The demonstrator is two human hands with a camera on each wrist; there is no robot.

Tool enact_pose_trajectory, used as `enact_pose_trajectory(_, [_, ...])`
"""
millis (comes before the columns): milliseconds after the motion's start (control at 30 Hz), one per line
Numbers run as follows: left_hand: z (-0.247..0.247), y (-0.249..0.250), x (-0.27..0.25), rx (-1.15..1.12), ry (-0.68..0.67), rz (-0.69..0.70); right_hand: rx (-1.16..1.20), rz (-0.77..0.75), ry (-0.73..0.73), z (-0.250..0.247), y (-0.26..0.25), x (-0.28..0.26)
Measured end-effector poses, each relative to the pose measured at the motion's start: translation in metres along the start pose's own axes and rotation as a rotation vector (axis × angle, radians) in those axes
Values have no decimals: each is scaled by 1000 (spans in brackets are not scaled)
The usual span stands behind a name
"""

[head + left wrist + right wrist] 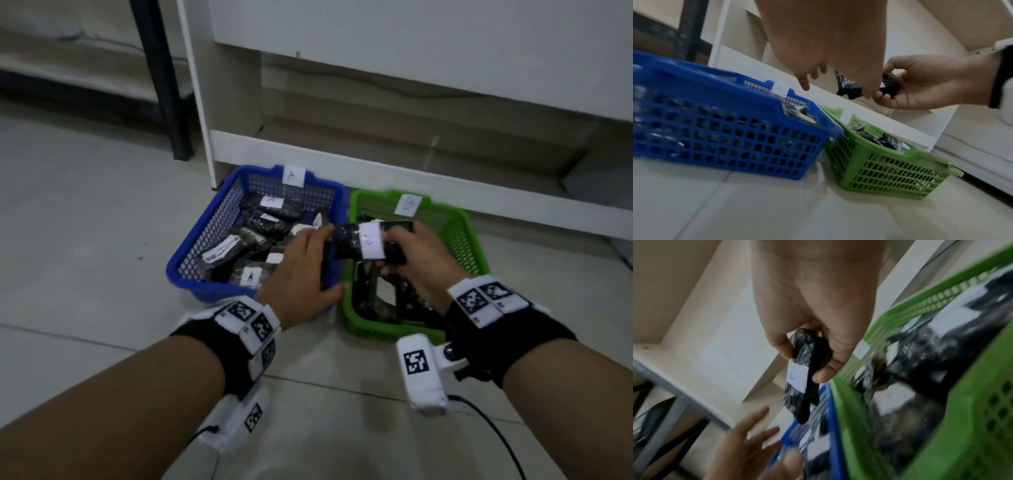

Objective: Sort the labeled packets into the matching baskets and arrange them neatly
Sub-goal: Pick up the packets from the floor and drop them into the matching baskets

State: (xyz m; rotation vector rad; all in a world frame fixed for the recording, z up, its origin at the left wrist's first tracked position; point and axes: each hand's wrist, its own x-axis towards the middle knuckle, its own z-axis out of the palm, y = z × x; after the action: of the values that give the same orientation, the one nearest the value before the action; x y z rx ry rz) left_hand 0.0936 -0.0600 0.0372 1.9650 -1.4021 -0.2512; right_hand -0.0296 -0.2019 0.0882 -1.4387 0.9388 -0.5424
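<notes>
**One packet in the air, two baskets already well filled**

One dark packet [371, 242], banded with a white label whose blue mark looked like a B in the right wrist view, hung above the seam between the baskets, clasped at its 3 o'clock end by the right hand [416, 260]. The left hand [301, 270] lay slack and spread at the packet's 9 o'clock end, holding nothing. Several packets marked A lay jumbled in the blue basket [191, 263] tagged A; the green basket [474, 246], touching it at 3 o'clock and tagged B, held a smaller dark heap. No loose packets showed on the tiled floor [85, 212], suggesting sorting was nearly finished, though both piles looked untidy and the neat arranging appeared largely undone.
</notes>
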Motion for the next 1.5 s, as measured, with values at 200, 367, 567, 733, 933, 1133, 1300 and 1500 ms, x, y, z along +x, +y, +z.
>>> enact_pose_trajectory(200, [52, 6, 10, 357, -398, -5, -385, 79, 388, -99, 9, 61])
enact_pose_trajectory(367, [61, 1, 3, 430, -398, -5, -324, 78, 358, -97, 11, 112])
enact_pose_trajectory(567, [63, -3, 4, 458, -450, 31, -666, 62, 80, -43, 24, 149])
enact_pose_trajectory(733, [64, -2, 4, 442, -453, 30, -1053, 87, 14, -6, 51, 151])
enact_pose_trajectory(933, [64, -1, 4, 434, -469, 16, -1361, -29, -35, -5, 57, 144])
enact_pose_trajectory(1133, [62, -2, 5, 473, -489, 34, -1385, -182, -72, -20, 30, 107])
enact_pose_trajectory(1300, [58, 6, -6, 732, -490, 142, -1294, -243, -71, -28, 31, 47])
enact_pose_trajectory(1500, [35, 31, -90, 583, -381, 457, -1318, -418, -84, -23, 59, -65])
